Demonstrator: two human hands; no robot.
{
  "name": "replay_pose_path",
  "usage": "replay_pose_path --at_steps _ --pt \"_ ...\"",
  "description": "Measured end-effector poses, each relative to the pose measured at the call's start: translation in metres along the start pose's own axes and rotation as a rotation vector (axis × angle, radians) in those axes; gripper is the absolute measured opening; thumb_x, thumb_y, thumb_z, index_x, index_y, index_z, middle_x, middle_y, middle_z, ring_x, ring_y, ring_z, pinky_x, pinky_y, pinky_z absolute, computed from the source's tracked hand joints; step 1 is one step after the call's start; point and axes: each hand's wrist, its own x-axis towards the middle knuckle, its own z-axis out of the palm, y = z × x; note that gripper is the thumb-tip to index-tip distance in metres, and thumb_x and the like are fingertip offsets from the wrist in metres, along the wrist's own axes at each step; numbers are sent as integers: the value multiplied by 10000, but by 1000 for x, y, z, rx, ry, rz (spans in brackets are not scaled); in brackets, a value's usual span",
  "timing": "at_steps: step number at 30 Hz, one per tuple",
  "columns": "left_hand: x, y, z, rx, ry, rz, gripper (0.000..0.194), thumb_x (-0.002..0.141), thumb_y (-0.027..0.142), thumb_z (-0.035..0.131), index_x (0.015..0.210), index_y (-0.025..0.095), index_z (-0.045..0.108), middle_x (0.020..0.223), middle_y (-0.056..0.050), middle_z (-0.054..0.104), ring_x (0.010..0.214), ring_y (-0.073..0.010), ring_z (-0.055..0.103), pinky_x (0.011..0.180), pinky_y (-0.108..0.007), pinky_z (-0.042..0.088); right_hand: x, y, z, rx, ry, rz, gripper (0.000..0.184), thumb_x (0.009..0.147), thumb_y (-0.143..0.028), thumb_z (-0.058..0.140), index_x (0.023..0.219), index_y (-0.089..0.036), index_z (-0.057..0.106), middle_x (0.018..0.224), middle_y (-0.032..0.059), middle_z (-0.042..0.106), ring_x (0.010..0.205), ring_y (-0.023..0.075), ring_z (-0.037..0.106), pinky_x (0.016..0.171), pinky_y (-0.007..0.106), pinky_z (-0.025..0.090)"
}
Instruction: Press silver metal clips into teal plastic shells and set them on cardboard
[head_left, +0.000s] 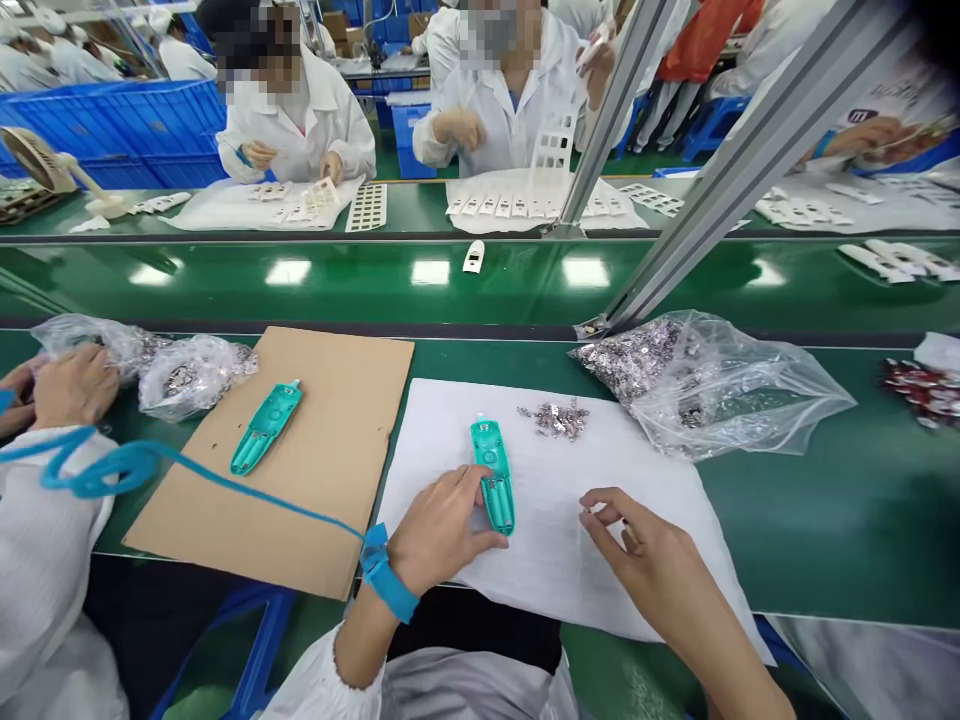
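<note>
My left hand [439, 525] rests on a white foam sheet [637, 570] and grips the lower end of a teal plastic housing [492, 470] that lies lengthwise on it. A blue wrist strap [386, 573] with a coiled cord circles that wrist. My right hand [637, 555] hovers to the right of the housing, thumb and forefinger pinched on a tiny silver piece I can barely make out. A small heap of metal clips [559, 418] lies just beyond, at the sheet's far edge.
A second teal housing [266, 427] lies on a cardboard sheet [330, 480] to the left. A plastic bag of metal clips [697, 385] sits at right, two smaller bags [187, 372] at left beside a co-worker's hand [71, 385]. Beyond the green conveyor [300, 285], people in white coats handle white parts.
</note>
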Motion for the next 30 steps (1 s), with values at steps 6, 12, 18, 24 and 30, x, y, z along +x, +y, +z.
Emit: replay_pose_path --at_steps 6,12,18,24,30 --pt "4 -11 19 60 197 150 637 690 550 788 1175 214 549 1081 -75 568 1080 -286 485 921 -457 449 -4 -24 14 38 -45 86 233 907 -454 522 955 -272 658 799 -6 711 448 136 523 499 274 455" --pt "3 -17 26 74 245 167 652 706 651 712 1177 227 560 1069 -79 556 1080 -290 469 916 -475 437 2 -29 26 53 -107 27 211 923 -305 485 967 -280 689 980 -5 734 770 185 692 726 305 530" --pt "3 -18 27 85 248 171 667 698 645 723 1196 236 553 1089 -73 556 1105 -292 461 926 -463 434 9 -27 34 -112 -77 -90 229 943 -275 438 967 -257 664 1054 38 632 566 129 610 573 303 507" --pt "5 -18 29 102 258 147 847 693 682 708 1340 208 434 1138 -97 555 1114 -312 462 937 -482 422 8 -31 22 -78 -44 -198 250 991 -337 396 953 -234 621 1036 61 635 676 147 643 562 270 509" --pt "5 -20 29 96 257 166 759 758 658 668 1326 209 442 1159 -102 547 1135 -307 444 952 -475 410 5 -34 29 26 -122 -336 223 1002 -310 413 1062 -231 613 1043 69 659 758 153 669 606 261 542"
